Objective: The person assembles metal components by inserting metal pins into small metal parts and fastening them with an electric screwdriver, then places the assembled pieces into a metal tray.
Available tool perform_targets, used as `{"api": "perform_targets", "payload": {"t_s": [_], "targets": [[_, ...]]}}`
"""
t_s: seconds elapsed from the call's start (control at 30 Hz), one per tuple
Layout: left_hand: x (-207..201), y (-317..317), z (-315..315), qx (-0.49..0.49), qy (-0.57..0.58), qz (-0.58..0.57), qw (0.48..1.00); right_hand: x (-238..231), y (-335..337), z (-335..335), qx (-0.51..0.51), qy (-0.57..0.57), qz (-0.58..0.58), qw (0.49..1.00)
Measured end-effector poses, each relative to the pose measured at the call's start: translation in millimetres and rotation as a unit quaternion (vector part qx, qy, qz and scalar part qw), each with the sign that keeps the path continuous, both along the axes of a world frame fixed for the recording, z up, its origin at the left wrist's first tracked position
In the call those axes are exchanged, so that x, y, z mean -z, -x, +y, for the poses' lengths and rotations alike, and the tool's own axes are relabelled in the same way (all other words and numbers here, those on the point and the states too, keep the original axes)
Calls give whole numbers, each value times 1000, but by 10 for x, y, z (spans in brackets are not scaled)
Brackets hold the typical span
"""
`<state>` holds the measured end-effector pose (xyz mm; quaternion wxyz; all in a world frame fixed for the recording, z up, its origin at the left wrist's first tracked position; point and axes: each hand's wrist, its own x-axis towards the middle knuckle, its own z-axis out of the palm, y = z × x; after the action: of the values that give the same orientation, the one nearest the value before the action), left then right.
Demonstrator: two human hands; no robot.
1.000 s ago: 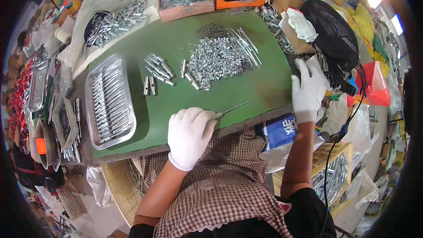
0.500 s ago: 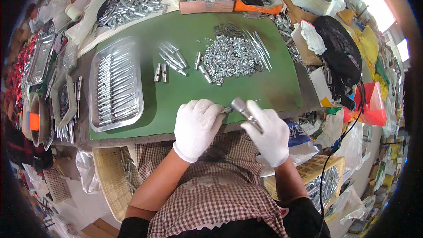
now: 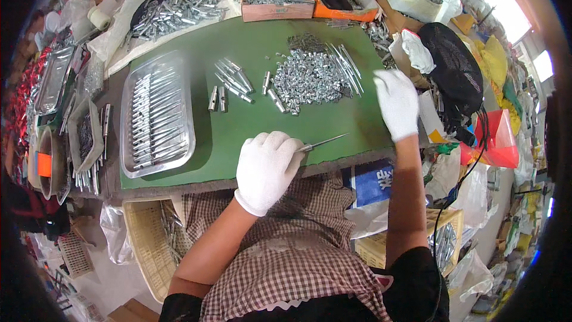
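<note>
My left hand [image 3: 268, 170], in a white knit glove, is closed near the front edge of the green work mat [image 3: 238, 125]. A slim pointed metal rod [image 3: 326, 142] sticks out of it to the right, its near end hidden in the fist. My right hand [image 3: 397, 104], gloved too, is over the mat's right side, close to several long thin rods [image 3: 348, 68]. Its back faces me and its fingers bend downward, so what they hold, if anything, is hidden. Left of those rods lies a heap of small metal sleeves [image 3: 313, 77].
A clear tray [image 3: 186, 125] with a row of assembled rods stands on the left. Loose metal tubes [image 3: 222, 98] and a few rods [image 3: 233, 77] lie mid-mat. Boxes of parts, a pink one [image 3: 277, 13] and an orange one [image 3: 351, 15], line the back. A black mesh bag [image 3: 453, 65] bulges at the right.
My right hand has moved away from my left, up and to the right. The thick metal cylinder it held is out of sight. My left hand has barely moved and still grips the rod.
</note>
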<state>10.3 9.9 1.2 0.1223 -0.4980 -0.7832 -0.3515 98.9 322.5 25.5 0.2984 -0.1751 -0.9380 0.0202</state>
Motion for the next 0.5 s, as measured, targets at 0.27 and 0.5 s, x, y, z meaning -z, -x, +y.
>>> {"api": "perform_targets", "payload": {"t_s": [0.27, 0.5], "targets": [[-23, -4, 72, -9, 11, 15, 1000, 120, 957, 456, 140, 74, -216, 964], [-60, -64, 128, -11, 67, 67, 995, 130, 852, 304, 88, 112, -138, 980]]}}
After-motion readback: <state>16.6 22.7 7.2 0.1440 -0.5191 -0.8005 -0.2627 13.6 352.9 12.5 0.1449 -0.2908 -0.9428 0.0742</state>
